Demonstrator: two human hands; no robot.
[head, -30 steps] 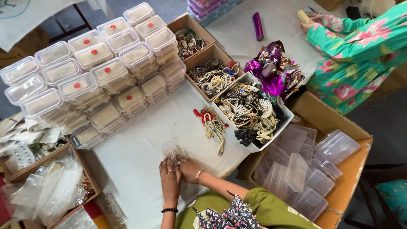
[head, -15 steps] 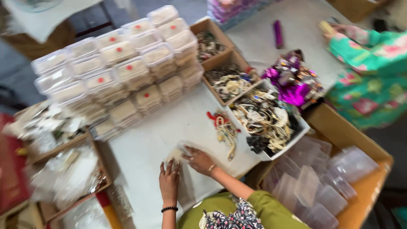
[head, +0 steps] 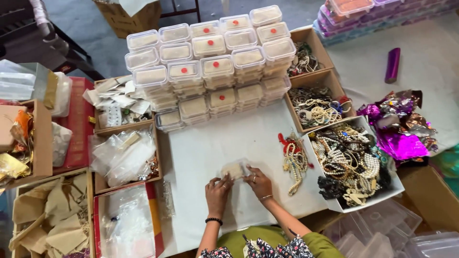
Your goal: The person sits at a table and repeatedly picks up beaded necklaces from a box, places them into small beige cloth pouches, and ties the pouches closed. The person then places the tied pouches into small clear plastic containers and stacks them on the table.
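Left hand: the left hand (head: 217,193), black bead bracelet at the wrist, lies low in the centre of the frame on the white cloth-covered table (head: 210,143); fingers spread and loose, grip open, fingertips just short of the packet.
Right hand: the right hand (head: 258,182), ring on one finger and thin bangle at the wrist, sits just right of the left hand; its fingers pinch the right edge of the packet, grip closed on it.
Packet: a small clear plastic packet with pale cream contents (head: 234,169), flat on the table at centre, just above both hands.
Loose strands: a heap of red and cream bead necklaces (head: 294,157), on the table right of the right hand, apart from it.
White box: an open white cardboard box of mixed pearl and dark bead jewellery (head: 356,165), right of the loose strands.
Brown boxes: two open brown cardboard boxes of tangled jewellery (head: 318,102), upper right of centre.
Stacks: rows of stacked clear lidded plastic containers with red dots (head: 210,62), top centre.
Foil: crumpled purple and bronze foil wrappers (head: 399,126), right edge.
Tube: a purple metallic tube (head: 392,64), upper right.
Bags: an open brown box of clear plastic bags (head: 125,155), left of the hands.
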